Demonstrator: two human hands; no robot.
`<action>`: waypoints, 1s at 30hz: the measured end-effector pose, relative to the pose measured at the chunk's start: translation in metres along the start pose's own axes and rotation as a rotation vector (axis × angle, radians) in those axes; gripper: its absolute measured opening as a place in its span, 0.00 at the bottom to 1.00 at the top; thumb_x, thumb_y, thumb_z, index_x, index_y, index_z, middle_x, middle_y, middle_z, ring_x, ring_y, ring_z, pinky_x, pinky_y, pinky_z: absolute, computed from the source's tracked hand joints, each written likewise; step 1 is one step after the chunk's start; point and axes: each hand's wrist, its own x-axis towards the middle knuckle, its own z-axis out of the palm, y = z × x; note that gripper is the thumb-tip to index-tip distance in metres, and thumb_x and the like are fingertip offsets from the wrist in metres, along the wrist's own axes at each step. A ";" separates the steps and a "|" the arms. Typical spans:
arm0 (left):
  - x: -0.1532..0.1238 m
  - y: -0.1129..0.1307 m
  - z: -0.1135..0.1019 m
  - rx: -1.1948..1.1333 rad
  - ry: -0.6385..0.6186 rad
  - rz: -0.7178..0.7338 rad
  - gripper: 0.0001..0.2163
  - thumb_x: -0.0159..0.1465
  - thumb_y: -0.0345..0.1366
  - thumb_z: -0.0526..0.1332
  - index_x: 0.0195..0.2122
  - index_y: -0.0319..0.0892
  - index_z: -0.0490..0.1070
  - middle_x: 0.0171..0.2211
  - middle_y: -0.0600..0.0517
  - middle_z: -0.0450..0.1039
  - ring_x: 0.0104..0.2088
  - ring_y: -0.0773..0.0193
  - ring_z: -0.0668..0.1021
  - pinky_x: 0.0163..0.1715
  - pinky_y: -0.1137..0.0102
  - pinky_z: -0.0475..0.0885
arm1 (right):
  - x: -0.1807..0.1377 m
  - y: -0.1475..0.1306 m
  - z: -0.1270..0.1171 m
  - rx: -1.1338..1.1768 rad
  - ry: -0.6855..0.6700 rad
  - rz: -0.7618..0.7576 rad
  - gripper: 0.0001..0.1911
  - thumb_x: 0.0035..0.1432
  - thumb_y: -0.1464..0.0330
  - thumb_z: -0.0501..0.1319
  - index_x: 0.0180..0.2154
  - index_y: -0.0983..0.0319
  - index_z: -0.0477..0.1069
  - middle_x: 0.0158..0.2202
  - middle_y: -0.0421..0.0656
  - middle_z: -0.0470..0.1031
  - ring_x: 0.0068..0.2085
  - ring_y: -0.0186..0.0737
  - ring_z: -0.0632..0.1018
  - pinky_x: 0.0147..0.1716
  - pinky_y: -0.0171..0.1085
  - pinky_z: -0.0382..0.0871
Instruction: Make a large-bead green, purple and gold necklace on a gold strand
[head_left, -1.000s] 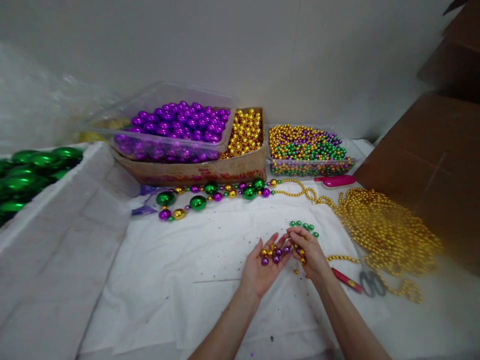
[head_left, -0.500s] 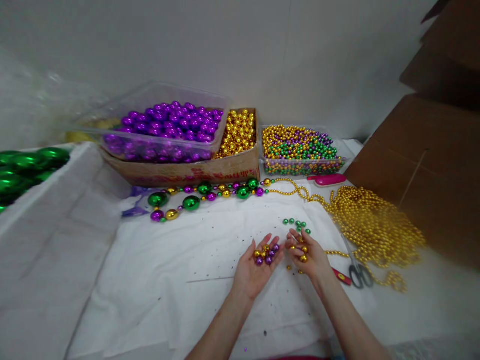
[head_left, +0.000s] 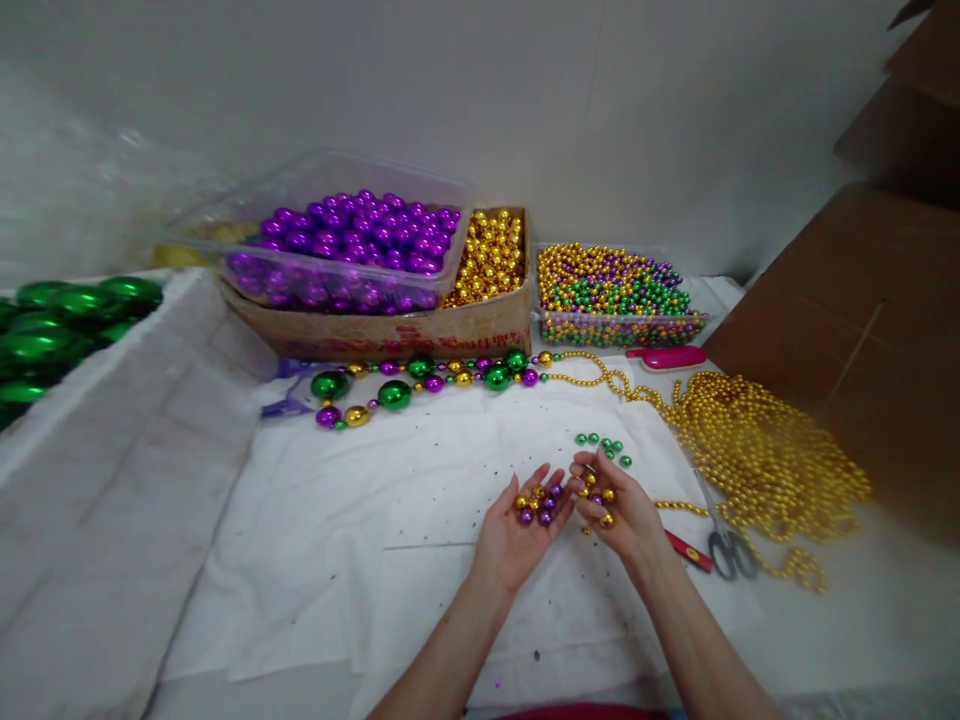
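My left hand is turned palm up and cupped under several purple and gold beads. Close beside it, fingertips almost meeting, my right hand curls around several gold beads and at least one purple one. Just beyond the right hand, several loose green beads lie on the white cloth. A small gold bead rests on the cloth between the hands. Farther back, a bead necklace with large green, purple and gold beads stretches across the cloth.
Behind stand a clear bin of purple beads, a cardboard box of gold beads and a tub of mixed small beads. At right lie gold bead strands, scissors, a red-handled tool and a pink object.
The view has shifted slightly, so the scene sits farther right. My right fingers have moved a little over the beads, and a purple bead shows more clearly among the gold ones there.
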 end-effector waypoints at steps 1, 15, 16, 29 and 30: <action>0.000 0.001 -0.001 -0.002 -0.001 -0.001 0.18 0.64 0.37 0.56 0.52 0.33 0.65 0.51 0.37 0.69 0.52 0.49 0.72 0.52 0.57 0.68 | 0.001 0.001 0.000 -0.005 -0.001 0.003 0.10 0.56 0.64 0.62 0.33 0.66 0.73 0.28 0.44 0.70 0.26 0.30 0.70 0.10 0.22 0.54; 0.002 0.005 -0.005 -0.013 -0.039 -0.003 0.17 0.64 0.38 0.55 0.51 0.33 0.66 0.50 0.37 0.70 0.51 0.50 0.73 0.52 0.56 0.66 | -0.002 -0.002 0.000 -0.198 -0.050 0.001 0.12 0.46 0.78 0.64 0.36 0.65 0.74 0.33 0.47 0.75 0.27 0.32 0.71 0.11 0.22 0.51; 0.003 0.005 -0.004 -0.017 -0.046 -0.002 0.17 0.64 0.38 0.55 0.51 0.33 0.66 0.49 0.37 0.71 0.50 0.51 0.73 0.52 0.56 0.66 | -0.002 -0.003 0.001 -0.220 -0.062 0.011 0.13 0.45 0.80 0.63 0.36 0.66 0.74 0.34 0.48 0.75 0.27 0.32 0.71 0.11 0.22 0.51; 0.009 -0.004 -0.003 -0.019 -0.094 -0.020 0.14 0.65 0.40 0.54 0.42 0.33 0.70 0.36 0.42 0.74 0.39 0.57 0.76 0.42 0.62 0.71 | -0.001 0.000 0.011 -0.385 -0.152 0.057 0.20 0.37 0.82 0.56 0.35 0.63 0.74 0.33 0.45 0.75 0.27 0.32 0.69 0.12 0.23 0.46; 0.010 -0.004 -0.003 -0.011 -0.105 -0.022 0.14 0.65 0.40 0.53 0.39 0.34 0.71 0.33 0.43 0.73 0.36 0.58 0.76 0.40 0.63 0.71 | -0.003 0.001 0.014 -0.416 -0.155 0.060 0.21 0.37 0.82 0.56 0.35 0.63 0.74 0.32 0.45 0.75 0.27 0.32 0.69 0.13 0.23 0.47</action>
